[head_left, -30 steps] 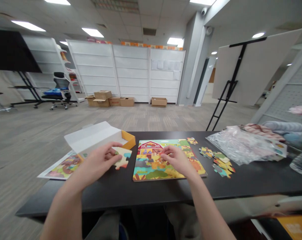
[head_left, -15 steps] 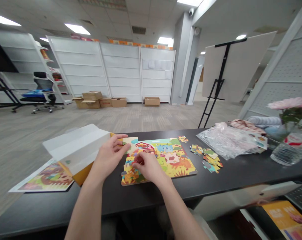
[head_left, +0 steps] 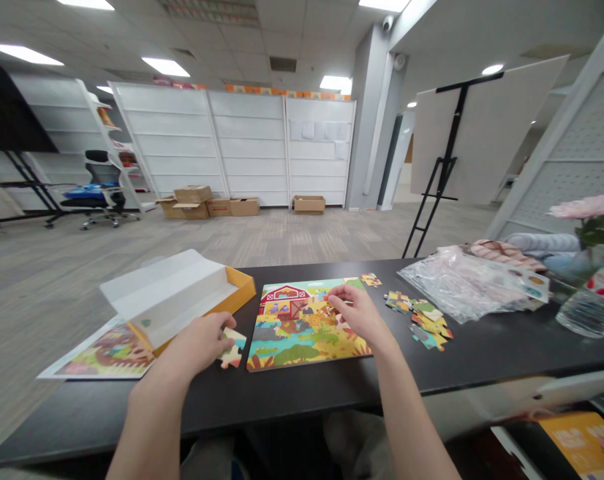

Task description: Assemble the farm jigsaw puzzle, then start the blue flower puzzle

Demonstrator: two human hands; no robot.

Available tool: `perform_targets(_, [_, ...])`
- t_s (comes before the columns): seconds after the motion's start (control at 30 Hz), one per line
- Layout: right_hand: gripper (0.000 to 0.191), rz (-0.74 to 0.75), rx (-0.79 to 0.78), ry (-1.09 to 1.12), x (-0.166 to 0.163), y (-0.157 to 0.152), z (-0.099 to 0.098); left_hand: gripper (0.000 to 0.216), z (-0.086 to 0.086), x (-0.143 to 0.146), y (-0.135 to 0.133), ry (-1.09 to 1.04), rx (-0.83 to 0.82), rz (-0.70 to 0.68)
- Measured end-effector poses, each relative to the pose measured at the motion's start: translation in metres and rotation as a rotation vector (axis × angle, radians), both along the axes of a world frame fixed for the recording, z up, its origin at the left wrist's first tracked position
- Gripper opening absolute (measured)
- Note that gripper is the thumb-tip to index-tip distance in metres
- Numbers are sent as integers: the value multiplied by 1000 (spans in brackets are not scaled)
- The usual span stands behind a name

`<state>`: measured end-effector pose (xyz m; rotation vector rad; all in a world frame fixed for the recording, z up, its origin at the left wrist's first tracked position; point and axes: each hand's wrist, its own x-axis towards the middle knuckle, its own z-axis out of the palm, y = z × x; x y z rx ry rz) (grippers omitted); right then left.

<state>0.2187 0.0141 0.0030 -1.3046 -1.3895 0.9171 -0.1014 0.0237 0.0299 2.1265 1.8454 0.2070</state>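
Now left hand pinches piece; right hand on puzzle (booklet text blurred).

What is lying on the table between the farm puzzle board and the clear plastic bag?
In the head view, loose puzzle pieces lie scattered there on the black table.

On my tabletop, an open yellow box lies to my left, its near corner over a printed picture sheet. A crumpled plastic bag and a glass vase of pink flowers sit far right. Beyond stand an easel, cardboard boxes and an office chair.
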Motion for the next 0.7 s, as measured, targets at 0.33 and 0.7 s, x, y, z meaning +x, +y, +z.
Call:
perform_targets(0.33, [21, 114, 65, 36, -17, -1, -2, 51, 8, 67, -9, -530, 84, -193])
perform_targets(0.7, [30, -615, 108, -750, 118, 4, -18, 42, -10, 84, -6, -830, -72, -319])
